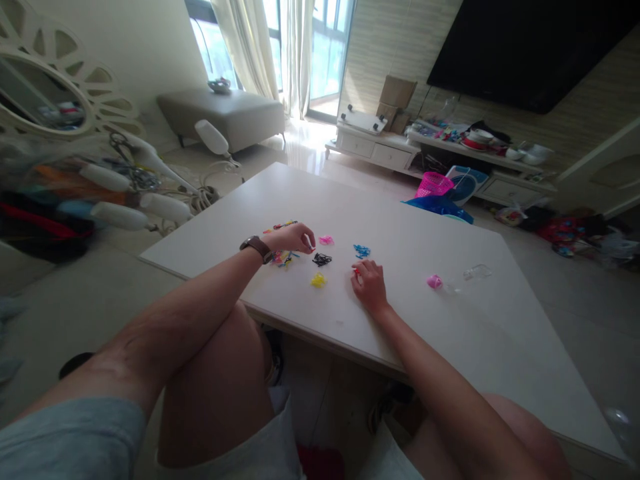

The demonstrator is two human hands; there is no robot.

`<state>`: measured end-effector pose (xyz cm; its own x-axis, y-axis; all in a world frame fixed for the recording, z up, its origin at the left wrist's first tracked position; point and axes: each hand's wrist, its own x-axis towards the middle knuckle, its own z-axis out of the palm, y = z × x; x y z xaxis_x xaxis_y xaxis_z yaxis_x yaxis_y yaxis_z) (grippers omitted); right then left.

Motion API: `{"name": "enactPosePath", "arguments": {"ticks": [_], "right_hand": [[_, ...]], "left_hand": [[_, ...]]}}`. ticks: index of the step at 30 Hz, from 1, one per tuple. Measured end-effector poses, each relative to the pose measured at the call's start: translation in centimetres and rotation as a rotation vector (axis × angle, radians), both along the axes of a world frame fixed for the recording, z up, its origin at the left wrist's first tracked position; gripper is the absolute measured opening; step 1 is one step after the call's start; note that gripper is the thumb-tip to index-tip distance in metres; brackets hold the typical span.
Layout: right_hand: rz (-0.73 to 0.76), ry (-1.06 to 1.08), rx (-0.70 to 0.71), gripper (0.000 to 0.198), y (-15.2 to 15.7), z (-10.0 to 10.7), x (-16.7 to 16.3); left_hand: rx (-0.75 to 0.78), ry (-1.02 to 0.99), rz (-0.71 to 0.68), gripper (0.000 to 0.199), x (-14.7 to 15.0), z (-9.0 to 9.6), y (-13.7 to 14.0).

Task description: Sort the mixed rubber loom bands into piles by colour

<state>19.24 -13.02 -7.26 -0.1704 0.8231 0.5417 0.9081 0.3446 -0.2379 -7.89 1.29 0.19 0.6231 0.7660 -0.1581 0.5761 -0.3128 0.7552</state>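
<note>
White bench [420,237] mid-frame: the right hand [370,285] curls over red pieces [356,271], grip unclear; yellow pile [318,281] and black pile [322,259] at centre; beyond, the left hand [296,238] pinches a reddish bit [313,249], apparently colour-sorting, calling for light release

Daylight pours in through the glazed door [330,60] at the back, bleaching its panes nearly white and throwing glare onto the glossy floor [305,140]. The walls and corners sit dimmer, the television [530,53] almost black. Soft, even light covers the bench [425,233], with a faint shadow near the right hand [369,283]. Wide-angle stretching and smeary blur affect the edges, notably around the mirror [43,93]; the small black pieces [322,259] lack crisp detail.
</note>
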Motion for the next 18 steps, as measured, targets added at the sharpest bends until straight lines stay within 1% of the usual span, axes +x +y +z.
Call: {"name": "enactPosePath", "arguments": {"ticks": [2, 4, 6, 10, 12, 15, 18], "right_hand": [[0.021, -0.012, 0.023, 0.012, -0.2, 0.0, 0.0], [0.034, -0.018, 0.031, 0.012, -0.4, 0.1, 0.0], [0.052, -0.019, 0.030, 0.013, -0.6, 0.1, 0.0], [0.098, 0.006, 0.005, 0.022, -0.9, 0.0, -0.1], [0.124, 0.041, -0.011, 0.027, -1.1, 0.0, -0.2], [0.163, 0.141, -0.010, 0.026, -1.6, 0.2, -0.7], [0.194, 0.231, -0.002, 0.020, -2.0, 0.9, -1.7]], "left_hand": [[-0.018, -0.047, -0.074, 0.026, 1.4, -0.3, -0.3], [-0.076, -0.083, -0.106, 0.023, 3.0, -0.6, -0.8], [-0.096, -0.124, -0.131, 0.021, 4.6, -1.0, -1.3], [-0.142, -0.189, -0.202, 0.022, 7.0, -1.4, -2.3], [-0.171, -0.209, -0.249, 0.022, 7.8, -1.5, -2.7], [-0.209, -0.247, -0.297, 0.024, 8.4, -1.4, -2.9], [-0.173, -0.247, -0.306, 0.024, 8.6, -1.0, -3.0]]}}
